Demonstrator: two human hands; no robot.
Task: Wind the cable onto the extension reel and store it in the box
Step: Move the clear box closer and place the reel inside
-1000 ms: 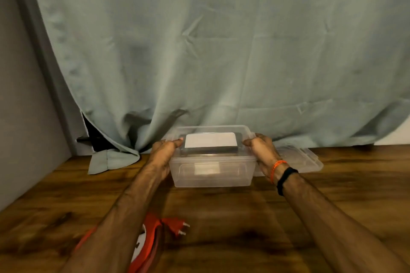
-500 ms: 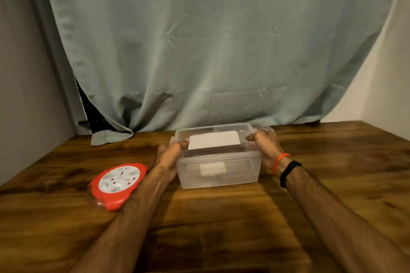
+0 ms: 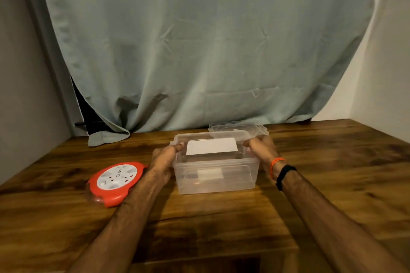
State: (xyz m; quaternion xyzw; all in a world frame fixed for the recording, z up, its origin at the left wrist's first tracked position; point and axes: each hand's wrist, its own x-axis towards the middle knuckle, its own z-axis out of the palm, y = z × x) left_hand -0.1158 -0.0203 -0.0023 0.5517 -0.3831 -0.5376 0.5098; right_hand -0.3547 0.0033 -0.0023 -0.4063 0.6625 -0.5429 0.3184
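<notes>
A clear plastic box stands on the wooden table in the middle of the view, open on top, with a white label visible through its walls. My left hand grips its left end, thumb over the rim. My right hand grips its right end the same way. A round red extension reel with a white socket face lies flat on the table left of the box, beside my left forearm. Its cable is not visible.
The box's clear lid lies on the table just behind the box. A grey-green curtain hangs along the table's back edge. Walls close in on the left and right. The wooden table stretches toward me.
The view has pulled back and shifted, so the reel now shows fully at the left. The box has come a little nearer to me, both hands still on its ends.
</notes>
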